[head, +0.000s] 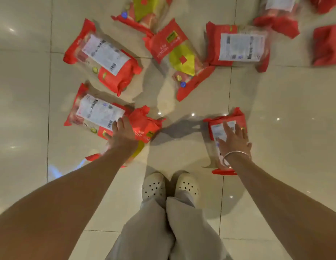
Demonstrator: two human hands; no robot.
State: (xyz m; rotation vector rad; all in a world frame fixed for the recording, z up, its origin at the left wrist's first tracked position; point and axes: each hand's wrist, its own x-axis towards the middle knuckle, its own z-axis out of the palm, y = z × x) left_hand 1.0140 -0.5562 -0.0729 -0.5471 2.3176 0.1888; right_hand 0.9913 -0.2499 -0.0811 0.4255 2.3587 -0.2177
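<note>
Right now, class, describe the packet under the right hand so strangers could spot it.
From the white shoes on the tiled floor, look ahead and right. A red packet lies beneath the right hand, the only near packet on that side.

- Ten red packets (101, 57) lie on the floor (276, 109); two at the right edge are cut off.
- Five show a white printed label (241, 46).
- Three show a yellow-green panel (182, 59).
- Two hands: left hand (124, 134), right hand (233, 139).
- Two cream perforated shoes (153, 186).
- One metal bangle (236, 152).
</note>
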